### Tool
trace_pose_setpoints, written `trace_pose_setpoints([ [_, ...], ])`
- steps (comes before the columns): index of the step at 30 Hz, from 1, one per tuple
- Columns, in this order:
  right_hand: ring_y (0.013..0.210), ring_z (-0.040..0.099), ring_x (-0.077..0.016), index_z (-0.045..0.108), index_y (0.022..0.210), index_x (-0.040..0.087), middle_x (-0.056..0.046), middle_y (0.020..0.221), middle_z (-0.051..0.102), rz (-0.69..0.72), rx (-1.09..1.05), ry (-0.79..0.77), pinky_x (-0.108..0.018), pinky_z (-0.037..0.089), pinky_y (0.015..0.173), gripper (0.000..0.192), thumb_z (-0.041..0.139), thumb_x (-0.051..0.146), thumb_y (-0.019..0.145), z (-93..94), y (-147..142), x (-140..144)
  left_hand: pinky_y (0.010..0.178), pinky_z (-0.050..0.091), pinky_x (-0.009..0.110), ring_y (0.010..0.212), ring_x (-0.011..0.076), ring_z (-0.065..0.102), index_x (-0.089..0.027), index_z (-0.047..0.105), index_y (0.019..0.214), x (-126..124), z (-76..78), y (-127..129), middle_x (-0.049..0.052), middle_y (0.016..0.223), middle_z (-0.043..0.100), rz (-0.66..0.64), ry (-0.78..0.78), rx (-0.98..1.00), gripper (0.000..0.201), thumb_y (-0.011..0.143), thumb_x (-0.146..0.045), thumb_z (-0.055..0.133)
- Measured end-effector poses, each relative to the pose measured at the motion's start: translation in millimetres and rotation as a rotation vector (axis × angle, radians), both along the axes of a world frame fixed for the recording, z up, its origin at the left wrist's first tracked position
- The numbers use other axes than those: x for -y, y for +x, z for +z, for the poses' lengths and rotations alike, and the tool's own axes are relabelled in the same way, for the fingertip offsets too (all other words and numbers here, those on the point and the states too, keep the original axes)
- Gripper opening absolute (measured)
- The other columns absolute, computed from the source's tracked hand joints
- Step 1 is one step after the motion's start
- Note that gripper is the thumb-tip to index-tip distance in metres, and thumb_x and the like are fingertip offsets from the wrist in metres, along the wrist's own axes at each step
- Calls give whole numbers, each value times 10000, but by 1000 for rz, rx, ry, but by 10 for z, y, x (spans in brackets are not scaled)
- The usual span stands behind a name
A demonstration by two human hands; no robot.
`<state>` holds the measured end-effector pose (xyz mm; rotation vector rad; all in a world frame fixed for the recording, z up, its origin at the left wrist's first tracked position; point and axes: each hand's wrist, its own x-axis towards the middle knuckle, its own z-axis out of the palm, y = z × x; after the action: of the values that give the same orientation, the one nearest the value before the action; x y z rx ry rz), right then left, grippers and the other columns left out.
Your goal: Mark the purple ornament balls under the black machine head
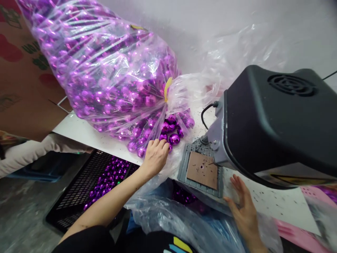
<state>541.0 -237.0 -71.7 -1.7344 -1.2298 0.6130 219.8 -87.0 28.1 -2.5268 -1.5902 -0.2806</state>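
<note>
My left hand [157, 154] is at the mouth of a clear plastic bag [110, 70] full of shiny purple faceted balls. Its fingers are curled in among the loose balls [174, 139]; whatever lies under them is hidden. My right hand [243, 207] is open, thumb and fingers apart, beside the grey base of a small black bench machine [284, 119]. A square brown plate [202, 170] with a small hole in its middle lies on that base, sprinkled with dark crumbs. No ball sits on the plate.
A black crate [71, 196] with purple balls stands low at the left, near another person's sleeve [37, 151]. A printed cardboard box [23, 80] is behind it. Clear plastic sheeting [184, 218] covers my lap. Pink baskets [292, 228] are at the right. Crumbs dot the white tabletop [284, 200].
</note>
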Motion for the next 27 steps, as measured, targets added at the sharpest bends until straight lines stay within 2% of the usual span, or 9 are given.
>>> trace_pose_setpoints([
  [5,1107,634,-190,496,1353,178,-137,1272,601,-183,-109,98,-425,532,1051,715,615,631,814,305,55,-104,833,447,435,1060,328,585,-133,556,1361,-399,33,363,172,1236,643,-11,-152,-24,474,937,-323,648],
  [9,992,649,-149,587,1255,154,-115,1150,648,-309,-146,197,-336,553,936,623,640,594,817,539,68,-189,862,476,441,1043,330,617,-102,575,1328,-568,-21,467,181,1159,642,13,-284,60,470,915,-303,675],
  [11,965,652,-134,626,1207,162,-99,1121,659,-329,-155,240,-305,557,898,562,669,555,807,690,69,-220,877,495,420,1051,293,624,-155,558,1352,-537,-20,433,158,1245,609,3,-308,330,476,918,-315,673],
  [13,936,651,-120,659,1154,175,-83,1101,666,-341,-161,298,-282,563,859,494,697,511,794,885,70,-273,850,516,377,1033,247,626,-235,540,1375,-433,0,376,114,1281,595,-29,-464,791,521,896,-358,704],
  [15,904,649,-111,684,1099,181,-72,1065,673,-353,-172,380,-264,570,807,434,718,474,780,1123,70,-373,790,528,326,984,209,628,-278,553,1366,-288,13,337,80,1239,619,-87,-772,1233,541,872,-408,732],
  [17,878,652,-115,694,1053,178,-66,1030,678,-361,-199,485,-263,578,749,394,727,447,768,1382,63,-521,731,524,284,928,181,638,-286,571,1363,-144,-5,342,74,1200,643,-129,-1092,1523,524,891,-472,702],
  [19,845,648,-113,695,1051,177,-57,1009,679,-372,-225,604,-269,580,708,373,734,399,753,1628,43,-684,682,512,265,868,165,654,-284,578,1374,-29,-60,381,77,1153,672,-126,-1281,1682,509,925,-514,647],
  [22,730,625,-92,705,995,162,-41,915,677,-354,-276,749,-249,556,626,305,729,357,762,1895,-6,-866,613,503,273,762,173,681,-275,554,1400,73,-171,448,71,1010,713,-81,-1403,1752,540,927,-523,635],
  [27,664,587,-46,711,985,164,-18,878,672,-321,-281,781,-209,541,605,252,735,307,778,1990,-33,-887,805,576,372,917,243,749,-260,575,1307,130,-276,499,63,1036,734,-64,-1451,1802,494,887,-492,693],
])
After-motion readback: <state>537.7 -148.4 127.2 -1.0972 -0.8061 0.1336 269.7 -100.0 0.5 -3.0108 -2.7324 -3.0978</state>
